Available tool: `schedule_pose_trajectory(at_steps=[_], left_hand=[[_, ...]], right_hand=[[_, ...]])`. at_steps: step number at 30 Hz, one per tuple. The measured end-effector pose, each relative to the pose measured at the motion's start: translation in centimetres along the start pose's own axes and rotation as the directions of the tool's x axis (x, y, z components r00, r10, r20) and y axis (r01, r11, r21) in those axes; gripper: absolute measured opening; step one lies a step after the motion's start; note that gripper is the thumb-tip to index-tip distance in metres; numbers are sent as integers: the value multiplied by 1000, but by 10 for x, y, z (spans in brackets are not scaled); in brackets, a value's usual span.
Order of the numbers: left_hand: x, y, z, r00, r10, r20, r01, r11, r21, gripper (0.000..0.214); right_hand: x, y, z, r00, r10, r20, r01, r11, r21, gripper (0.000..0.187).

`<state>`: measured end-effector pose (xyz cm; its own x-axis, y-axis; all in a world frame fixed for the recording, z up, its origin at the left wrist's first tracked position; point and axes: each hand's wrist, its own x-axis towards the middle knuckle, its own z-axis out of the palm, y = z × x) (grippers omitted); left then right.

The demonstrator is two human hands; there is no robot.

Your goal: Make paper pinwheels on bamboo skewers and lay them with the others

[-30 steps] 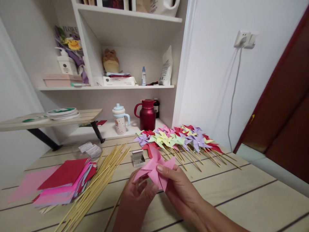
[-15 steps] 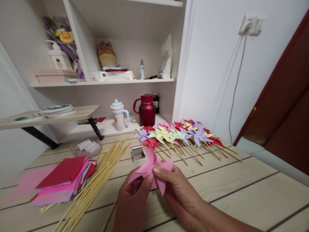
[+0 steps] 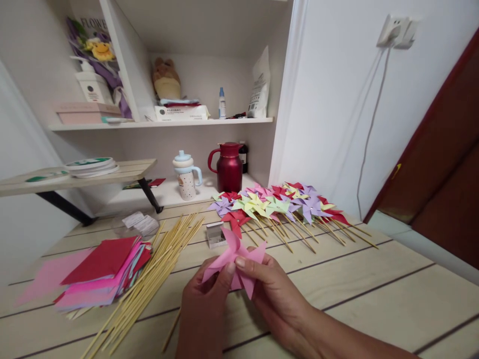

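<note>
A pink paper pinwheel (image 3: 232,248) is held between both hands above the table. My left hand (image 3: 209,294) is closed on its left side, thumb near the centre. My right hand (image 3: 275,286) grips the right side, its thumb pressed close to the middle. The fingers behind the paper are partly hidden. Just beyond the pinwheel stands a small open box (image 3: 216,234) with tiny shiny bits inside. One wooden stick (image 3: 171,330) lies alone beside my left wrist.
Bamboo sticks (image 3: 149,279) lie in a loose bundle at left, beside stacked coloured paper (image 3: 101,264). Finished pinwheels (image 3: 277,204) on sticks are heaped at the back right. Behind stand a cup (image 3: 186,179) and a red jug (image 3: 229,169). A small raised shelf (image 3: 130,172) overhangs the left.
The view has shifted slightly. Both hands keep hold of the pink pinwheel, with my thumbs still close to its centre and its blades slightly turned.
</note>
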<state>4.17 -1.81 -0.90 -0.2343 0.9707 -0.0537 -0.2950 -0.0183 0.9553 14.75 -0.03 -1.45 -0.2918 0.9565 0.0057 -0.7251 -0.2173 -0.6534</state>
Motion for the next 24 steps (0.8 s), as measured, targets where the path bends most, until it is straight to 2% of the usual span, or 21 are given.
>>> schedule_pose_trajectory(at_steps=[7,11,14,16,18,20,22,24], left_hand=[[1,9,-2,996,-87,-26,89,990,111,27],[6,10,-8,992,-127,17,126,990,61,29],[14,13,-17,996,-84,44,88,992,-96,29],[19,19,-24,998,-52,22,55,979,-199,28],[22,26,-27,999,-47,-2,45,960,-277,28],[23,31,-29,999,-49,-8,44,943,-330,29],[22,32,-28,999,-43,20,48,936,-350,29],[21,29,-27,997,-38,67,58,941,-334,29]], right_hand=[[-1,4,-2,999,28,-23,-28,999,-34,21],[0,3,-7,999,44,17,-42,994,-102,21],[1,-5,-13,998,-68,6,68,977,-201,30],[3,-12,-19,980,-197,16,191,918,-347,33],[5,-16,-26,938,-338,81,321,755,-571,39],[7,-18,-33,838,-462,292,506,455,-732,53],[7,-16,-35,730,-476,491,625,173,-762,59],[5,-15,-34,664,-453,595,673,15,-740,60]])
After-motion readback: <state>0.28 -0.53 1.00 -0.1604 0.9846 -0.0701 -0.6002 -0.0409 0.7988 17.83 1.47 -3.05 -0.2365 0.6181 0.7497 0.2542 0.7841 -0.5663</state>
